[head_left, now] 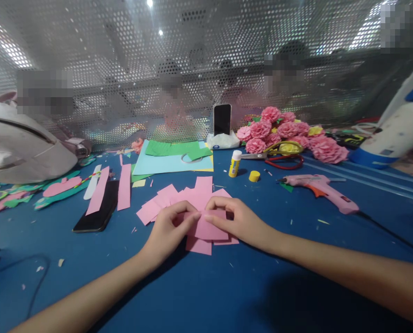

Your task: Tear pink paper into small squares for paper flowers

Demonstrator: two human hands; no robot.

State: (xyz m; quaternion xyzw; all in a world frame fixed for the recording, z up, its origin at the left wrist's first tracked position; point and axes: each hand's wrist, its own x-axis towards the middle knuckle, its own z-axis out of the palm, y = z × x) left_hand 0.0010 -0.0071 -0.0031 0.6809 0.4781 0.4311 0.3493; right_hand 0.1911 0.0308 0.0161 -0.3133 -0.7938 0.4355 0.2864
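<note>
A piece of pink paper (208, 229) is pinched at its upper edge between my two hands, over a loose pile of pink paper pieces (165, 196) on the blue table. My left hand (170, 226) grips it from the left, thumb and fingertips together. From the right, my right hand (239, 219) pinches the same edge, its thumb almost touching the left one. Just beyond the pile stands an uncapped glue stick (234, 164), its yellow cap (254, 176) to the right.
A pink glue gun (324, 187) with a cord lies right, near scissors (284, 157) and pink paper flowers (283, 129). At left are a black phone (104, 208), pink strips (124, 187) and a pale bag (22, 143). Coloured sheets (173, 162) lie behind; a perforated metal screen (140, 92) rises at the back.
</note>
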